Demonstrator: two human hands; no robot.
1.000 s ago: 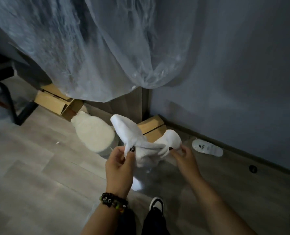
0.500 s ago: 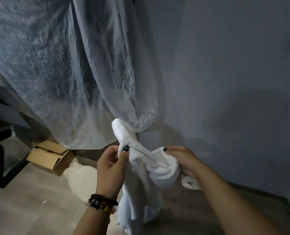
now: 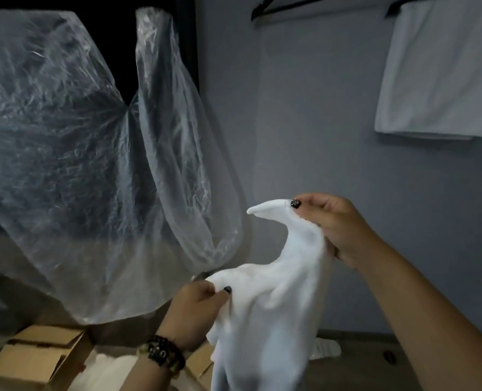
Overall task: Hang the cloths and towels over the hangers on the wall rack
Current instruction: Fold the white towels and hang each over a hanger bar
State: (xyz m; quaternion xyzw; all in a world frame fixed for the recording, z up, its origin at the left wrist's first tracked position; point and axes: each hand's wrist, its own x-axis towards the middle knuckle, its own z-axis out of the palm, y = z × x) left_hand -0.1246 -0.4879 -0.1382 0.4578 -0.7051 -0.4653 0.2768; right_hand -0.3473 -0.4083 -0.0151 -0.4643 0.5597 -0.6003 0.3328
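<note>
While both hands pinch white towel [image 3: 273, 300], right hand [image 3: 330, 221] grips higher corner, left hand [image 3: 197, 309] lower edge.

The floor [image 3: 355, 342] shows along the frame's bottom. On it lie a cardboard box [image 3: 36, 354] at lower left and a white bottle [image 3: 328, 348] at lower right.

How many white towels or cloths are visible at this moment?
2. One white towel hangs over a hanger at upper right; the other white cloth is held between the left hand and right hand. More may lie outside the view.
</note>
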